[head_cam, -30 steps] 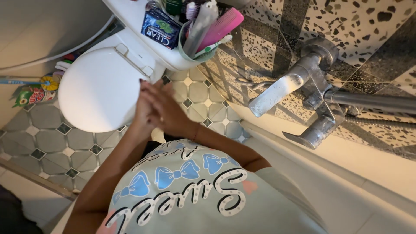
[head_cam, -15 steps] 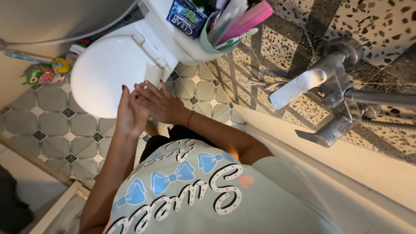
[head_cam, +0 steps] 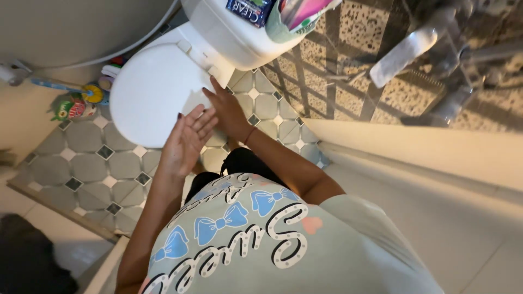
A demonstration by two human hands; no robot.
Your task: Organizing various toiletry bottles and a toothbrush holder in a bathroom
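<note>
Nearest, left hand [head_cam: 182,144] open, palm up, fingers spread, holding nothing, over the grey tiled floor [head_cam: 81,163]. Just beyond, right hand [head_cam: 229,111] flat and open, empty, fingertips at the closed white toilet lid [head_cam: 152,92]. Farther, green cup [head_cam: 283,27] on the tank [head_cam: 218,27]

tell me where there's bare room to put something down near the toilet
The shut toilet lid is bare left of both hands. The tiled floor below it is open. The tank top is crowded with a packet and cup; the corner by the brush is cluttered.
</note>
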